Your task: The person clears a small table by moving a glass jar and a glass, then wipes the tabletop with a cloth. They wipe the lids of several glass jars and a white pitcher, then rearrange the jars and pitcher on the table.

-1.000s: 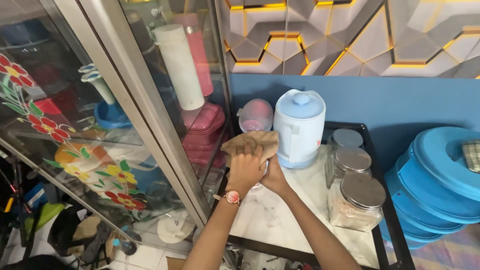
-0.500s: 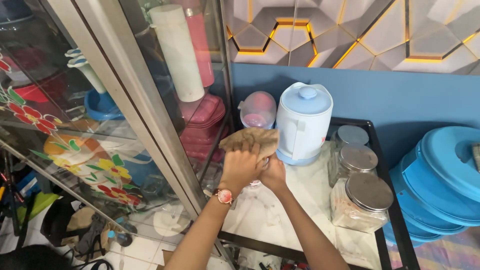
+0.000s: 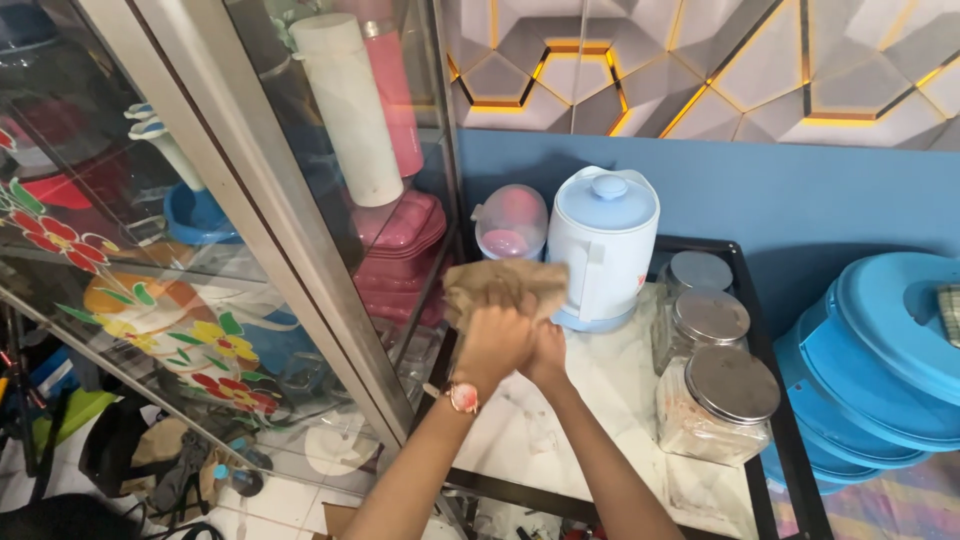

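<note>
While the crumpled brown cloth (image 3: 503, 285) is bunched over something small held above the white marble tabletop (image 3: 545, 425) near its left edge, both hands are seen pressed together around it: the left hand (image 3: 492, 343), with a rose-gold wristwatch (image 3: 462, 397) on its wrist, is closed over the cloth, and the right hand (image 3: 546, 352) is curled shut beneath and behind it, though what it grips cannot be made out, the object being hidden by fingers and fabric. Compared with half a second ago, the hands have been drawn a little lower and the cloth has been twisted round, its loose corner now blurred against the pale blue and white plastic jug (image 3: 603, 245) at the back edge; a rubbing or wiping motion is judged to be under way, with the wiped thing not yet set down. Now the count: one jug is seen, one pink and clear domed container (image 3: 511, 222) beside it in the back left corner, and three clear glass jars with brushed metal lids (image 3: 718, 400) lined along the right edge, front to back. Off the table to the right, a stack of round blue plastic tubs (image 3: 880, 350) is seen, and to the left a glass-fronted cabinet with painted flowers (image 3: 200, 250) is standing.
</note>
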